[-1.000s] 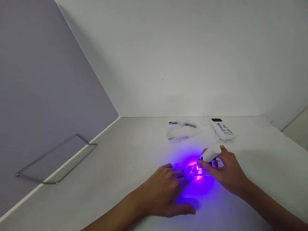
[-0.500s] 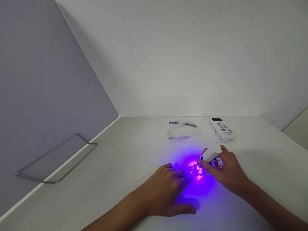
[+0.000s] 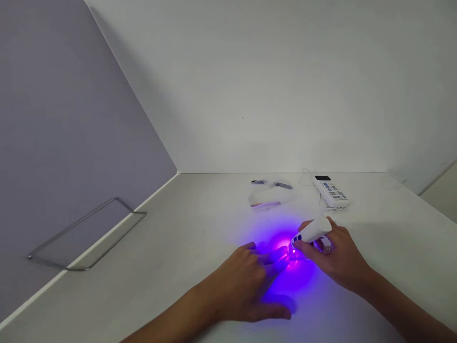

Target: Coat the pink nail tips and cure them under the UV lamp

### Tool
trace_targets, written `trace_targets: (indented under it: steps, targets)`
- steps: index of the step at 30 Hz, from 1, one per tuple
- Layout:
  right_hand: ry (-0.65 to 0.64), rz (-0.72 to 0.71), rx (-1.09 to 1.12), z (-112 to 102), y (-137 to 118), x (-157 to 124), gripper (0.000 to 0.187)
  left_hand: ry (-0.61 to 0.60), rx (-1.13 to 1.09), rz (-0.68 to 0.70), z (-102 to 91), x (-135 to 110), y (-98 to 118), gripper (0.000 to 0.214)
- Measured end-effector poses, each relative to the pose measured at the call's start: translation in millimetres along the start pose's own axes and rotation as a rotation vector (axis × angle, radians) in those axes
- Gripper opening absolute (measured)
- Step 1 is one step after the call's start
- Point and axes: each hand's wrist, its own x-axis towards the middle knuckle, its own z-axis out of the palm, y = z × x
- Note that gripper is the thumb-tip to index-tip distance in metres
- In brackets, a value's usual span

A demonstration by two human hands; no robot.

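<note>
A white handheld UV lamp (image 3: 312,231) with dark blue buttons is in my right hand (image 3: 337,255), its lit end tilted down to the left. Purple light falls on the fingertips of my left hand (image 3: 246,281), which lies palm down on the white table (image 3: 171,276), fingers stretched forward and thumb out to the side. The lamp's head is just beside those fingertips; the glare hides whether it touches them. Something small and clear shows under the lamp by my right fingers, too blurred to name.
Toward the back lie clear plastic packaging (image 3: 271,193) and a white box-shaped device (image 3: 331,191) with a dark end, printed label and thin cord. A bent metal wire frame (image 3: 116,240) leans at the left panel (image 3: 89,119). A pale wall (image 3: 278,85) closes off the back.
My right hand has shifted the lamp very slightly, and its tip sits a touch further left and lower in tilt. The bright glow at the left fingertips has shrunk. My left hand stays put.
</note>
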Motion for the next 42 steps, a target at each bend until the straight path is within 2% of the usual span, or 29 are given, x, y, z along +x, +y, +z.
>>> trace_targets:
  steps: [4,8,13,18,26,34,42]
  targets:
    - [0.058,0.038,-0.068,0.8,1.7,1.7,0.027,-0.070,0.010,-0.022,-0.5,-0.1,0.4,0.064]
    - [0.035,0.019,-0.086,1.1,1.5,2.4,0.025,-0.101,0.024,-0.034,-2.5,1.4,1.0,0.065]
    - [0.031,0.038,-0.071,0.4,2.8,1.8,0.026,-0.087,0.027,-0.026,-1.1,1.4,0.4,0.064]
    - [-0.030,0.033,-0.041,2.1,6.0,1.1,0.023,-0.059,0.026,-0.020,1.1,0.5,0.9,0.068]
    - [0.052,0.062,-0.096,2.5,5.3,2.8,0.031,-0.027,0.003,0.007,1.6,-1.2,-0.8,0.075]
    - [0.000,0.078,-0.044,2.7,8.6,1.3,0.027,0.004,0.032,0.009,5.2,-0.5,-1.3,0.066]
    - [0.010,0.054,-0.059,1.8,6.4,2.3,0.031,-0.005,0.084,0.025,6.9,-0.7,-1.3,0.060]
